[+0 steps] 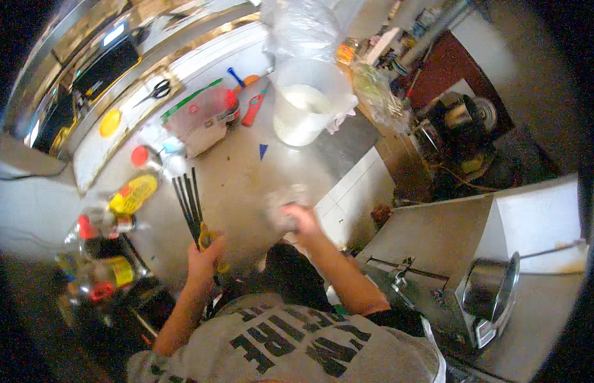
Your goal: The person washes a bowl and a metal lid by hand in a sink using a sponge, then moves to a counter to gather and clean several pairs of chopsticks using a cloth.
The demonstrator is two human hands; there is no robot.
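Several thin black sticks [187,201], perhaps chopsticks, stand up from my left hand [206,253], which is closed around them and a yellow-handled tool [208,237], likely scissors. My right hand [300,221] is blurred over the near edge of the metal table [234,191]; it grips a pale, partly see-through thing [283,203] that I cannot make out. Beyond the hands, a translucent plastic bucket [299,115] holds something whitish. A red-handled peeler or knife [253,109] and a small blue triangular scrap [263,151] lie left of it.
At the left are a yellow bottle [134,194], a red-capped container [140,156] and more bottles. A plastic bag with a green edge [201,119] lies near the back ledge, where black scissors [158,91] rest. A metal pot [488,289] stands at the right.
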